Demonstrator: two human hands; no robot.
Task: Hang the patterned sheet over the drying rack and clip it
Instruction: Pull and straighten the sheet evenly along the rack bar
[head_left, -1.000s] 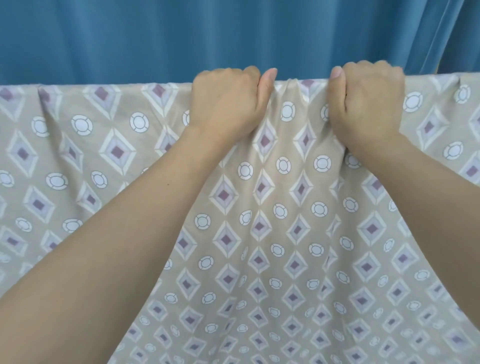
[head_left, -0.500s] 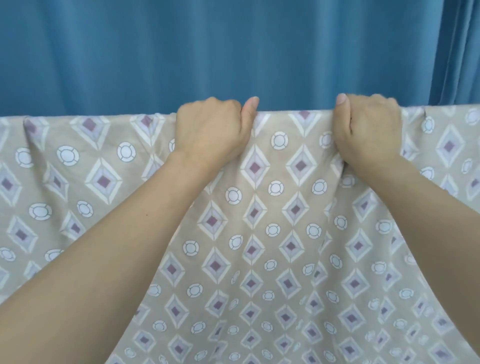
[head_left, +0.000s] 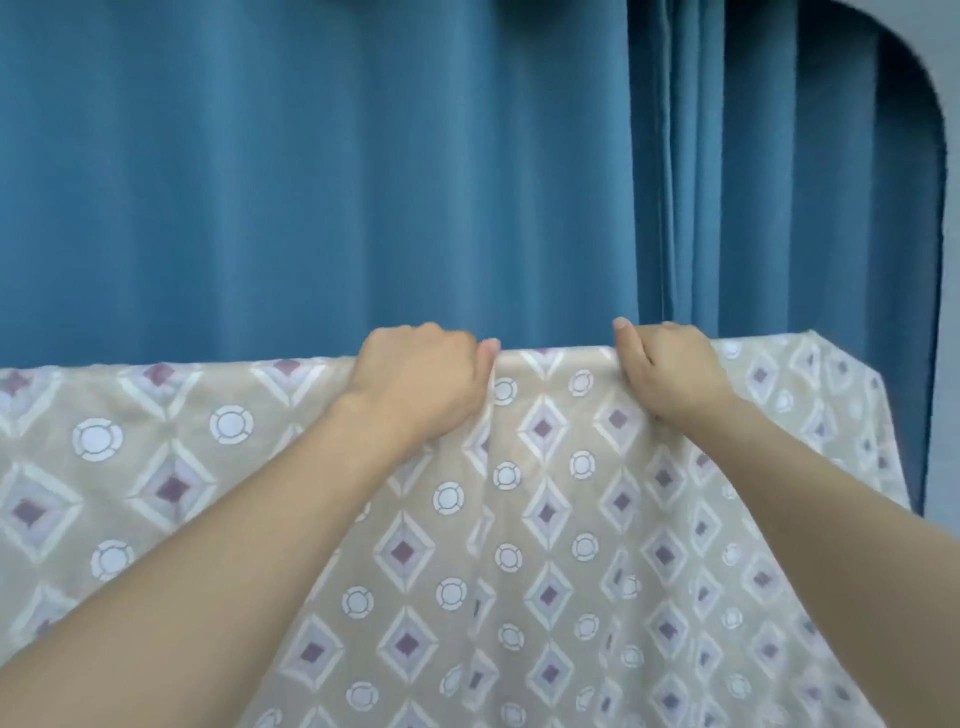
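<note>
I read patterned sheet (head_left: 545, 519) as draped, both grips, left hand (head_left: 421, 379) and right hand (head_left: 670, 371), clenched on its top fold mid-frame; no clips seen.

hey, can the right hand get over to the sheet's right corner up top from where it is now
Probably yes. The right hand grips the patterned sheet along its top edge, and the corner lies further right on that same edge, with only the blue curtain behind. Nothing visible blocks a slide along it.

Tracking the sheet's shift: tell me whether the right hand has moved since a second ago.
Yes, rightward. The right hand was left of the blue curtain's fold; now it grips the sheet just right of it.
</note>
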